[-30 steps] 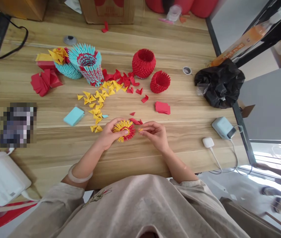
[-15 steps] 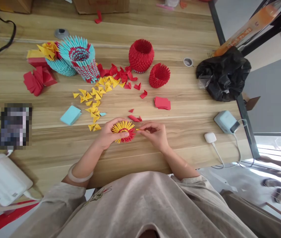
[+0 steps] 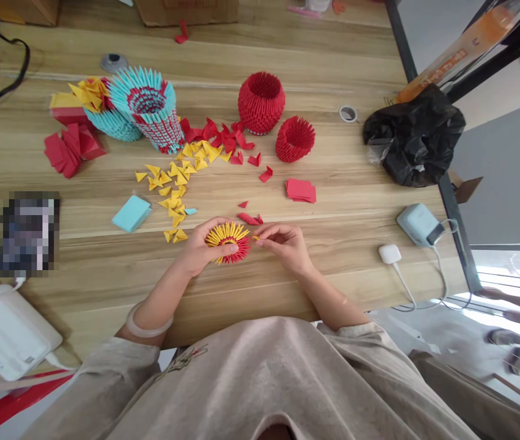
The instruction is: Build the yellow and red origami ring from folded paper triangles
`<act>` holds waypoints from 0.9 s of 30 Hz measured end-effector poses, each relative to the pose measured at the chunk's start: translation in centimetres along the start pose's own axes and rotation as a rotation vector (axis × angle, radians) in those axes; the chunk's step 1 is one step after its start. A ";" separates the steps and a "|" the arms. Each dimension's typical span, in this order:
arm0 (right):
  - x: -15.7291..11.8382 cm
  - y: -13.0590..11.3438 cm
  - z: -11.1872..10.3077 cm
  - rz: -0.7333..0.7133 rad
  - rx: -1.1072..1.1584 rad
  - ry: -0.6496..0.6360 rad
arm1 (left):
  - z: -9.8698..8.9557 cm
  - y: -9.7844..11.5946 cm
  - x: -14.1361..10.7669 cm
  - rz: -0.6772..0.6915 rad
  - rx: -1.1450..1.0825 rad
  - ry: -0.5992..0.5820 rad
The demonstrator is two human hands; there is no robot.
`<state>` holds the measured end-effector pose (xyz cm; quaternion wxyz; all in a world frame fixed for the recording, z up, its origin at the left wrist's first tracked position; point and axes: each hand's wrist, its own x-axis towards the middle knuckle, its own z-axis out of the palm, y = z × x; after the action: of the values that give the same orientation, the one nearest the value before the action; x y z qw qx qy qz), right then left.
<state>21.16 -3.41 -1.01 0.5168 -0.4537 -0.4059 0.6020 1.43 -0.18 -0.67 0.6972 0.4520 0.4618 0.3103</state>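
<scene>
My left hand (image 3: 202, 247) is closed around a round folded-paper ring (image 3: 234, 252), thumb across its middle. Yellow points line the ring's left and top, and red ones show at the lower right. Just off the ring's right edge, my right hand (image 3: 285, 245) pinches a small yellow folded paper piece (image 3: 256, 238) between thumb and fingers. A red folded strip (image 3: 250, 218) lies right above the hands. Many loose yellow folded pieces (image 3: 179, 177) are spread to the upper left, with red folded pieces (image 3: 230, 137) behind them.
Finished-looking red paper bowls (image 3: 262, 104) and a blue-and-red paper vase (image 3: 156, 119) stand at the back. Blue paper slips (image 3: 131, 213) and red paper slips (image 3: 300, 190) lie nearer. A black plastic bag (image 3: 415, 137) and a charger (image 3: 418, 226) sit at the right, a power bank (image 3: 12, 330) at the left.
My right hand has shifted slightly, and the yellow piece in its fingers has turned a little. The left hand and the paper ring have hardly moved.
</scene>
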 end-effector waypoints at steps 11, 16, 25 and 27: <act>-0.2 0.1 0.0 0.072 0.040 -0.022 | -0.2 0.0 -0.1 0.052 0.007 -0.048; -0.2 0.1 0.0 0.073 0.023 -0.036 | -0.2 0.0 -0.1 0.051 0.019 -0.036; -0.1 0.0 -0.2 0.127 0.045 -0.026 | -0.1 0.0 -0.2 0.035 -0.019 -0.023; -0.1 0.0 -0.1 0.211 0.118 -0.014 | -0.2 0.0 -0.2 0.041 -0.004 -0.037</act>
<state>21.26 -3.54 -1.04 0.4734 -0.4584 -0.3236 0.6790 1.18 -0.31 -0.66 0.7002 0.4655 0.4389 0.3169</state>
